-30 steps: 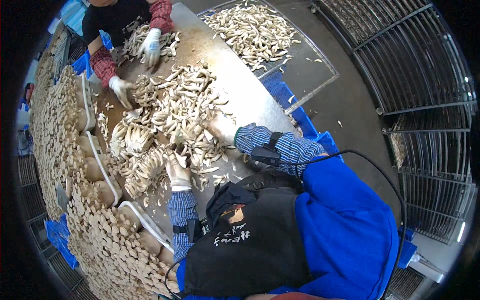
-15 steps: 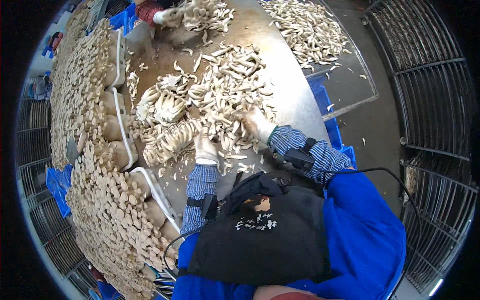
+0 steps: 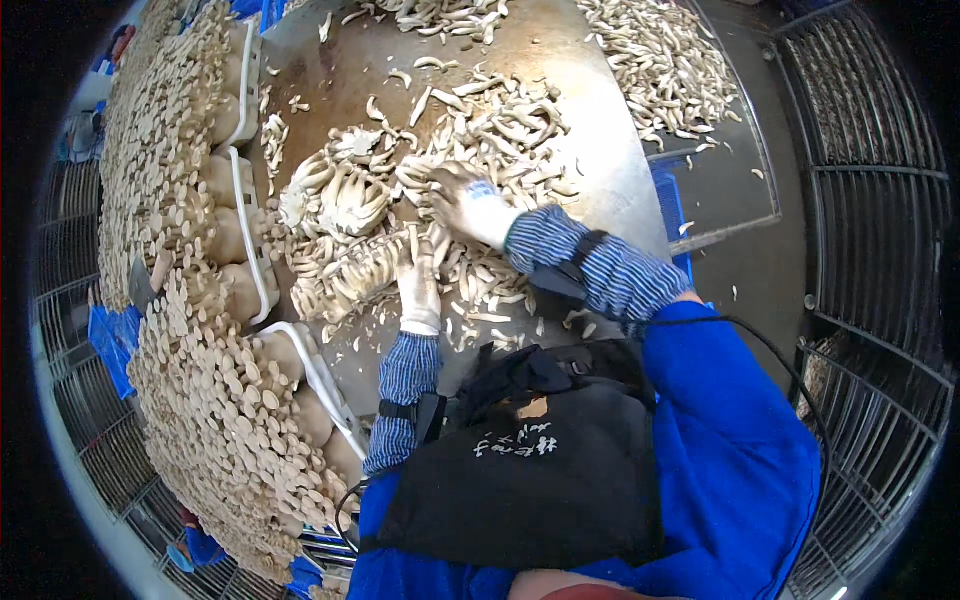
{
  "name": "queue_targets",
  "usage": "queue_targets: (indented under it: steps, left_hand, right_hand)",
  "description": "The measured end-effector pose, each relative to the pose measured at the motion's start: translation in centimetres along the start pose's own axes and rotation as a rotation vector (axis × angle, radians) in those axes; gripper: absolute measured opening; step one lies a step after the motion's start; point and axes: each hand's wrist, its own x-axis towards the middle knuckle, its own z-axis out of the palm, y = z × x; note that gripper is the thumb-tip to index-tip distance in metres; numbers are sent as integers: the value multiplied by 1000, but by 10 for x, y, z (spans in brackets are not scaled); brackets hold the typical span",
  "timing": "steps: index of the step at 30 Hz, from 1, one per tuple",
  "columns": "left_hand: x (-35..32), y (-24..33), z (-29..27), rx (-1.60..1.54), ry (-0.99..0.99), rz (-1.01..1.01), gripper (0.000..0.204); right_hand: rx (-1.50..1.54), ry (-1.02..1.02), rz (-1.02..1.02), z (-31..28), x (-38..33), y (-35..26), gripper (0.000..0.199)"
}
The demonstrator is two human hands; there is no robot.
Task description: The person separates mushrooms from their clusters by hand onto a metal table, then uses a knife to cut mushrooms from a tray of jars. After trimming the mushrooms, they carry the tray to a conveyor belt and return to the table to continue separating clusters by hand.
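My left hand (image 3: 418,290), in a soiled white glove, is closed at the right end of a mushroom clump (image 3: 350,272) lying on the metal table. Its fingertips are partly hidden among the stems. My right hand (image 3: 472,208), gloved as well, is over the pile of loose mushrooms (image 3: 510,135); its fingers are apart and point left, with nothing visible held in them. Just beyond the left hand sits another mushroom clump (image 3: 340,195), its pale cut base showing.
Pale tubs (image 3: 240,195) packed with upright mushrooms line the left side. More loose mushrooms (image 3: 660,70) lie at the far right, above a blue crate (image 3: 672,215). Dark metal racks (image 3: 870,210) stand on the right. A black cable (image 3: 760,335) runs from my right arm.
My right hand has moved left and away from me over the pile, its fingers spreading. The left hand stays at the clump. The co-worker's hand at the far edge has left the view.
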Motion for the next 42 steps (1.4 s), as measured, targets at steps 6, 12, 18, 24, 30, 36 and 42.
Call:
queue_targets:
  steps: [6,12,18,24,30,36,42]
  left_hand:
    - [3,-20,-13,-331,-59,197,86]
    - [0,-22,-22,-161,-216,276,66]
    - [25,-50,-26,-267,-116,116,39]
    - [9,-35,9,-175,-202,127,53]
    - [-14,-23,24,-128,-307,149,43]
    - [-31,-17,15,-209,-368,92,48]
    - [7,-54,-30,-92,-236,169,17]
  right_hand:
    - [-501,-252,-103,61,86,16,29]
    - [-130,-299,126,53,96,25,52]
    - [-19,-400,23,-8,-9,-25,54]
    - [135,-461,152,-29,-87,-16,48]
    - [784,-224,438,-8,-108,23,37]
    - [485,-35,240,5,-125,-2,41]
    - [589,-23,513,-6,-120,-9,41]
